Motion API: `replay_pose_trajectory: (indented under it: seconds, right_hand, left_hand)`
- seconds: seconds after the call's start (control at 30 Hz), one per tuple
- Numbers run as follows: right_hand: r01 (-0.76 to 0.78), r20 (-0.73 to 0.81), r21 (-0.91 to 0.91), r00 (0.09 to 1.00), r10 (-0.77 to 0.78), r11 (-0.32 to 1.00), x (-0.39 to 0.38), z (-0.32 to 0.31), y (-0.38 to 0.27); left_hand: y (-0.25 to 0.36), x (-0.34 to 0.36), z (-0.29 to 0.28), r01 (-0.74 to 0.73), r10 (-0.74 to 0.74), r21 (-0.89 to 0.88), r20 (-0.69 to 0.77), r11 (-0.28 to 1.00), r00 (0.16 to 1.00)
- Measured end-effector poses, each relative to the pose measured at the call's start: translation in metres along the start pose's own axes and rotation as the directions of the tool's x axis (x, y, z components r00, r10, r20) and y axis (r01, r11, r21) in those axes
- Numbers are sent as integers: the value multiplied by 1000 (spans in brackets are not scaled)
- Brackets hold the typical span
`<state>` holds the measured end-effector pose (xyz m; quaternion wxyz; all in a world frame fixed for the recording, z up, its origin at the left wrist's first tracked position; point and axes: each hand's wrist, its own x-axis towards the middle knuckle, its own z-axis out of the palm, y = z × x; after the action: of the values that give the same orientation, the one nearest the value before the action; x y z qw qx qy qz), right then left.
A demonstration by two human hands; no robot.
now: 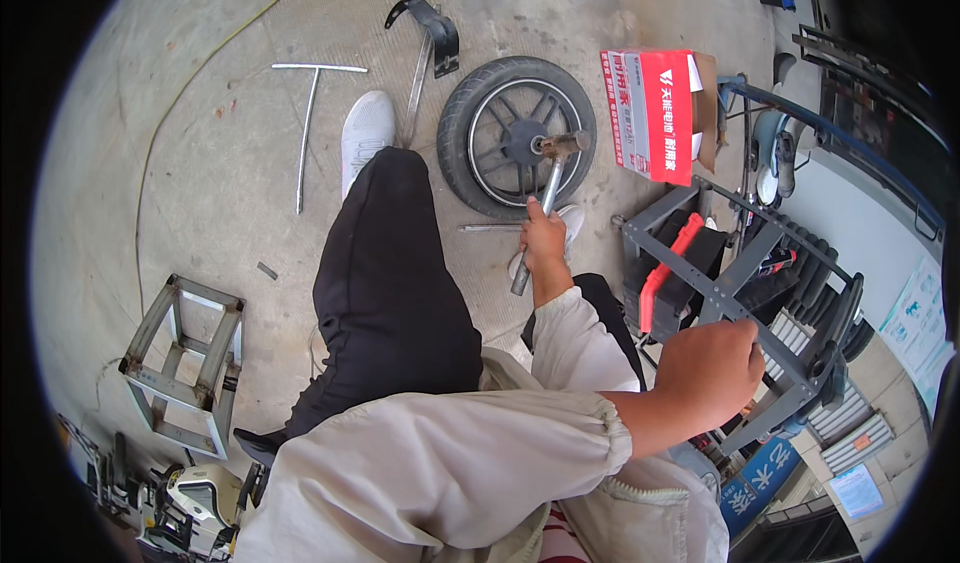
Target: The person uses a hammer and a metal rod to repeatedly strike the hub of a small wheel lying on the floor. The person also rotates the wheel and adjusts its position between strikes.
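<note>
My right hand (545, 238) is wrapped round the metal handle of a hammer (550, 185). The hammer's rusty head lies over the hub area of a black-tyred spoked wheel (468, 173), which rests flat on the concrete floor. From this view I cannot tell whether head and hub touch. My left arm crosses over to the right, above the right sleeve. At its end my left hand (710, 373) is closed like a fist beside a grey metal rack (720, 293); anything inside its fingers is hidden.
A red open carton (655, 118) stands right of the wheel. The rack carries a red-handled item (668, 273) and dark tools. Left lie a T-shaped bar (308, 138) and a black bracket on a bar (435, 35). A metal stool frame (185, 363) stands lower left; a yellow cable (185, 83) curves behind.
</note>
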<state>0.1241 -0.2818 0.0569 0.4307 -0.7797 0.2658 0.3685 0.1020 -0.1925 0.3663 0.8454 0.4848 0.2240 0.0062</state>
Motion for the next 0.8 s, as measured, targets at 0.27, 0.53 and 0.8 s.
replay_pose_trajectory:
  seconds: [0.27, 0.53, 0.8]
  right_hand:
    - [56, 20, -67, 998, -55, 996, 3, 6, 7]
    - [49, 21, -79, 999, -48, 996, -5, 6, 12]
    - [4, -25, 4, 1000, -4, 1000, -11, 4, 16]
  left_hand:
    - [-1, 0, 0, 3, -3, -12, 6, 1000, 1000]
    - [0, 0, 0, 0, 0, -11, 4, 1000, 1000]
    - [2, -1, -3, 12, -12, -14, 28, 1000, 1000]
